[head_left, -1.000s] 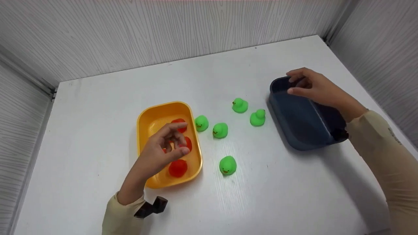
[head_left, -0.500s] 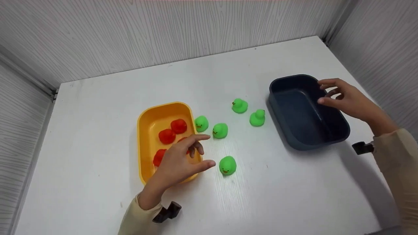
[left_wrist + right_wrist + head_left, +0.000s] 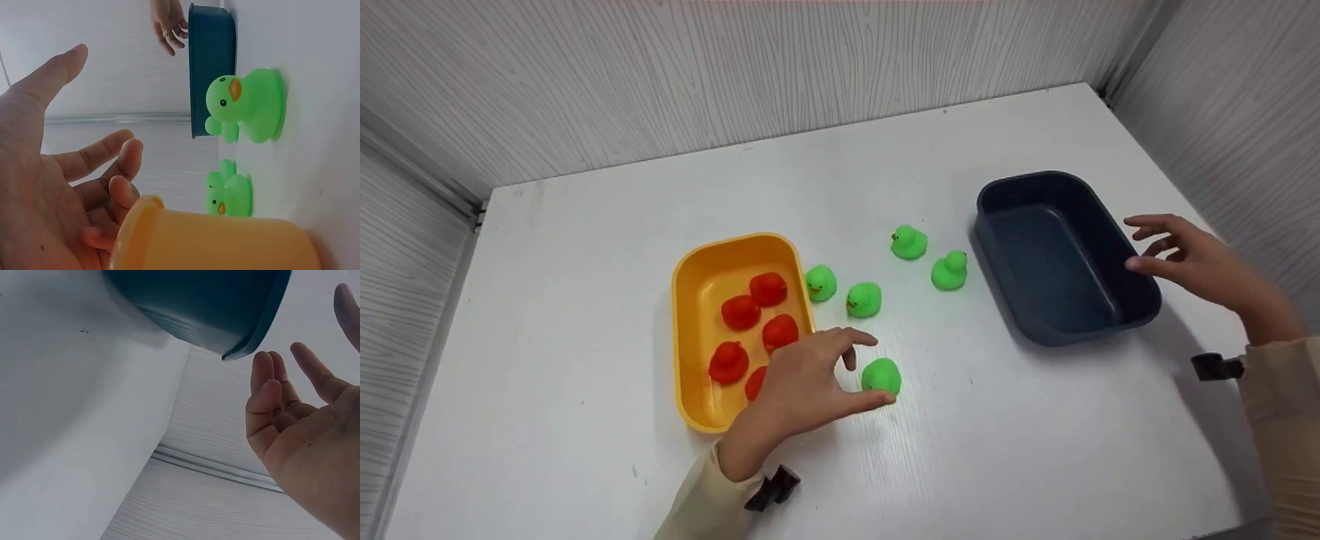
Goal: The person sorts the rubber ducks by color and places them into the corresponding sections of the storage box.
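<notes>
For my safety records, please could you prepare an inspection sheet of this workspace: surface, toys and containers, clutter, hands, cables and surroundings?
Surface: white table with a few small marks.
Toys and containers: five green ducks on the table; at least five red toys in the yellow tray; dark blue bin, nothing seen inside.
Clutter: nothing seen.
Hands: left hand beside the nearest green duck, holding nothing; right hand beside the bin, also holding nothing.
Cables: nothing seen.
Surroundings: pale wood-grain panels on three sides.
</notes>
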{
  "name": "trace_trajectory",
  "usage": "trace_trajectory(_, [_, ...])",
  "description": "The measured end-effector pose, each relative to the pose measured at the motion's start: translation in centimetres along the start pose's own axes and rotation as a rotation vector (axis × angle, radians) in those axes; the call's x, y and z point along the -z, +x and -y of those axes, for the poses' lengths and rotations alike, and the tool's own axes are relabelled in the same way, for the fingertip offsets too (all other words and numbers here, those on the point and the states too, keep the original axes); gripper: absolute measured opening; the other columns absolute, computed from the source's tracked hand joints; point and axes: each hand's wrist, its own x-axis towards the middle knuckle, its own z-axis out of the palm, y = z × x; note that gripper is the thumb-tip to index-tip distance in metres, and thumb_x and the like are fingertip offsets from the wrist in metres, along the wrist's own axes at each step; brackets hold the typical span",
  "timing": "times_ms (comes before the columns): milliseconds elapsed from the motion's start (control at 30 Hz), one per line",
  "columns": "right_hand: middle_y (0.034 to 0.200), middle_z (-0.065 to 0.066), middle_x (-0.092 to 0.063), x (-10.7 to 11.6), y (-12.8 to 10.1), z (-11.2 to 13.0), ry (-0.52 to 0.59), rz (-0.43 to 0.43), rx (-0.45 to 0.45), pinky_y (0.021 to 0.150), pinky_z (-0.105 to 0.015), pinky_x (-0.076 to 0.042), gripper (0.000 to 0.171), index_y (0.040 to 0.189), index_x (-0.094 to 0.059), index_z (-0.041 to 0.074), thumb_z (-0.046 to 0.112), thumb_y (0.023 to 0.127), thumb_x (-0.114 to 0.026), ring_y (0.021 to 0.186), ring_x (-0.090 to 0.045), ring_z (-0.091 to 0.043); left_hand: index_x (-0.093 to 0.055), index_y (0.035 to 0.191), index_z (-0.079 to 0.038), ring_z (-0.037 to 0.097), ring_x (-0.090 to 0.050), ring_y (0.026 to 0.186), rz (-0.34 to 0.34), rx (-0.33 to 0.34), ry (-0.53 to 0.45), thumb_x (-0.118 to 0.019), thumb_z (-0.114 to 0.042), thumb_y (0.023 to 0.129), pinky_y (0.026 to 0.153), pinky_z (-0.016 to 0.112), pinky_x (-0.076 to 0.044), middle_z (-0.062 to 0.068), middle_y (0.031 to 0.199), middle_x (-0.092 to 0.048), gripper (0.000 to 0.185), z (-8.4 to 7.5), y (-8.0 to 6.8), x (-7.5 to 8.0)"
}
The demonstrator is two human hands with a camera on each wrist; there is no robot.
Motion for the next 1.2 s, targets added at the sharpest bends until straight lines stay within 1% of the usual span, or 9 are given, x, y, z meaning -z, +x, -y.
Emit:
trace_trajectory(200, [0.119,0.0,-0.047,0.4,-0.2,-1.4,-0.064,0.058,-0.073,0.069,-0.013,-0.041,0.053,0.143,-0.043,0.01,0.013,0.094,-0.062,0.086,-0.051,0.008,-0.066,0.117,-0.022,0.013,-0.057,0.076,0.039,-0.073,-0.008,-0.073,-0.06,0.075,0.062,0.019,-0.04,-0.005,0.083,-0.066,0.057,0.2,0.5,-1.0])
trace_trajectory(300, [0.116,0.003,-0.049,0.6,-0.3,-2.0,-0.075,0.086,-0.069,0.069,-0.013,-0.04,0.05,0.142,-0.044,0.01,0.016,0.095,-0.06,0.085,-0.051,0.008,-0.066,0.116,-0.021,0.012,-0.057,0.078,0.059,-0.109,0.006,-0.074,-0.057,0.076,0.063,0.019,-0.04,-0.005,0.083,-0.065,0.054,0.3,0.8,-1.3])
trace_trajectory(367, [0.109,0.01,-0.051,0.6,-0.4,-2.3,-0.077,0.099,-0.06,0.068,-0.014,-0.04,0.048,0.141,-0.046,0.009,0.017,0.096,-0.06,0.082,-0.053,0.006,-0.066,0.116,-0.022,0.01,-0.056,0.077,0.084,-0.118,0.023,-0.074,-0.056,0.076,0.063,0.018,-0.04,-0.006,0.082,-0.064,0.053,0.3,1.1,-1.5])
trace_trajectory(433, [0.103,0.017,-0.052,0.5,-0.5,-2.5,-0.074,0.11,-0.067,0.068,-0.015,-0.04,0.045,0.139,-0.048,0.009,0.017,0.096,-0.06,0.081,-0.055,0.005,-0.066,0.117,-0.022,0.009,-0.054,0.076,0.114,-0.114,0.043,-0.074,-0.055,0.076,0.063,0.018,-0.04,-0.006,0.083,-0.065,0.053,0.3,1.3,-1.6])
trace_trajectory(567, [0.101,0.021,-0.054,0.2,-0.5,-2.5,-0.069,0.122,-0.111,0.07,-0.018,-0.04,0.043,0.136,-0.052,0.01,0.02,0.095,-0.061,0.081,-0.058,0.003,-0.066,0.118,-0.023,0.011,-0.052,0.076,0.158,-0.095,0.106,-0.075,-0.054,0.075,0.067,0.021,-0.04,-0.006,0.084,-0.066,0.054,0.2,1.6,-1.7])
trace_trajectory(700, [0.102,0.02,-0.053,0.2,-0.4,-2.7,-0.07,0.122,-0.129,0.069,-0.02,-0.039,0.043,0.136,-0.052,0.01,0.021,0.095,-0.062,0.082,-0.057,0.004,-0.066,0.118,-0.022,0.013,-0.053,0.078,0.169,-0.083,0.172,-0.077,-0.052,0.074,0.071,0.025,-0.04,-0.005,0.084,-0.067,0.054,0.2,1.7,-2.0])
trace_trajectory(900, [0.097,0.015,-0.055,0.2,-0.4,-3.2,-0.015,0.114,-0.107,0.067,-0.021,-0.04,0.042,0.135,-0.052,0.009,0.014,0.094,-0.062,0.08,-0.059,0.001,-0.066,0.117,-0.022,0.014,-0.056,0.078,0.182,-0.061,0.254,-0.077,-0.051,0.074,0.071,0.027,-0.04,-0.004,0.083,-0.067,0.053,0.2,1.9,-2.2])
trace_trajectory(1000, [0.095,0.014,-0.056,0.1,-0.4,-3.3,0.011,0.118,-0.099,0.067,-0.021,-0.041,0.043,0.135,-0.052,0.009,0.012,0.094,-0.062,0.081,-0.059,0.001,-0.067,0.116,-0.021,0.016,-0.057,0.08,0.199,-0.048,0.274,-0.077,-0.049,0.075,0.072,0.028,-0.04,-0.003,0.088,-0.069,0.051,0.2,1.9,-2.3])
trace_trajectory(1200, [0.088,0.005,-0.058,0.1,-0.4,-3.5,0.021,0.125,-0.126,0.067,-0.021,-0.045,0.044,0.136,-0.051,0.009,0.014,0.094,-0.063,0.074,-0.059,-0.004,-0.071,0.107,-0.021,0.018,-0.059,0.077,0.167,-0.095,0.363,-0.077,-0.045,0.076,0.068,0.027,-0.038,-0.002,0.088,-0.072,0.04,0.4,2.0,-2.8])
